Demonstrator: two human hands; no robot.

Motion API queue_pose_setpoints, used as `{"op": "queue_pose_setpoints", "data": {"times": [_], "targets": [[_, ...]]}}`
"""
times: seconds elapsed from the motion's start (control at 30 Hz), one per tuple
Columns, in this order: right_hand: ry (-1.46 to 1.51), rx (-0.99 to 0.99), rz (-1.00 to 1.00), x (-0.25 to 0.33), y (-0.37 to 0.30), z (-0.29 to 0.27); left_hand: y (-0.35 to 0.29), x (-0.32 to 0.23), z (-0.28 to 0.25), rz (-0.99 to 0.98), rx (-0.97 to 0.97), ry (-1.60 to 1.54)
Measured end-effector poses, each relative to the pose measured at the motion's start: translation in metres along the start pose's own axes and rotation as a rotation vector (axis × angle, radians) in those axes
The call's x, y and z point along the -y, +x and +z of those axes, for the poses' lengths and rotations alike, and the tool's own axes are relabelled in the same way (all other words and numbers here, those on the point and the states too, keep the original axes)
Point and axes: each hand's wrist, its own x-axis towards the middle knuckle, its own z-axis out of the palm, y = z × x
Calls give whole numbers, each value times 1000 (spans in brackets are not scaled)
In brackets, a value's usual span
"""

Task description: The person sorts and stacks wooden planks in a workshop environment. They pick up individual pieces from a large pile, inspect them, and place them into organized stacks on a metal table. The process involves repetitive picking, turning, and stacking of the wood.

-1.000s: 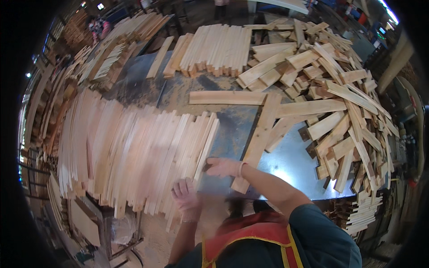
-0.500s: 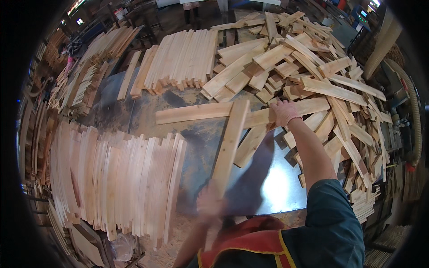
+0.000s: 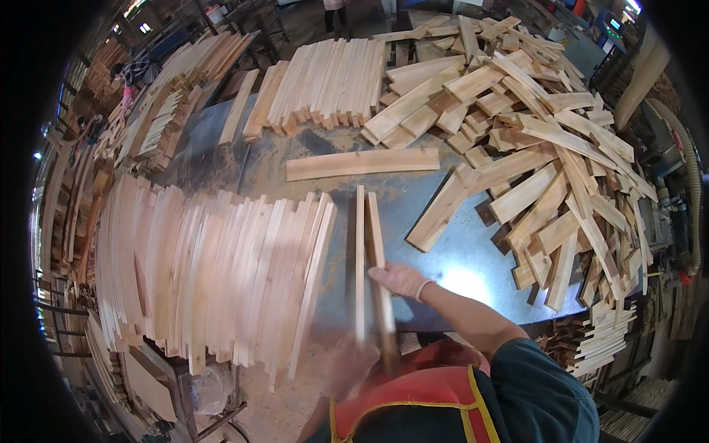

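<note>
In front of me two narrow wooden boards stand on edge side by side, a left board and a right board, with a thin gap between them. My right hand, in a pale glove, grips the right board from its right side, around mid-length. Close to the near ends of both boards is my left hand, smeared by motion, so its fingers cannot be made out. A row of boards on edge lies to their left. Beyond them a single board lies flat across the metal tabletop.
A loose heap of boards covers the right side, with one board jutting toward me. At the back stands another stack of boards. Sawdust coats part of the table. A co-worker is at the far left.
My right hand has left the heap and come nearer, onto a board. The board earlier slanting from my left hand now stands on edge beside another. The view has shifted slightly.
</note>
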Motion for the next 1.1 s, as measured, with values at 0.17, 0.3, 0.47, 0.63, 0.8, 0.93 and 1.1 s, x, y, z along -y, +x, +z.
{"op": "queue_pose_setpoints", "data": {"times": [0.17, 0.3, 0.47, 0.63, 0.8, 0.93, 1.1], "targets": [[63, 223, 99, 114, -9, 38, -8, 28, -21, 300, -438, 865], [-242, 346, -134, 105, 13, 25, 28, 62, -41, 105, -457, 982], [-1011, -93, -324, 41, 0, -112, 26, 66, -45, 122, -552, 914], [-1289, 59, -171, -13, 7, -170, 58, -4, -1, 376, -404, 791], [-755, -382, -727, 0, -50, -148, 106, -38, 60, 382, -251, 822], [-839, -652, -149, -16, -77, -319, 121, -58, 77, 144, 22, 852], [-1090, -598, 121, -126, -94, -459, 118, -43, 55, -250, 236, 196]]}}
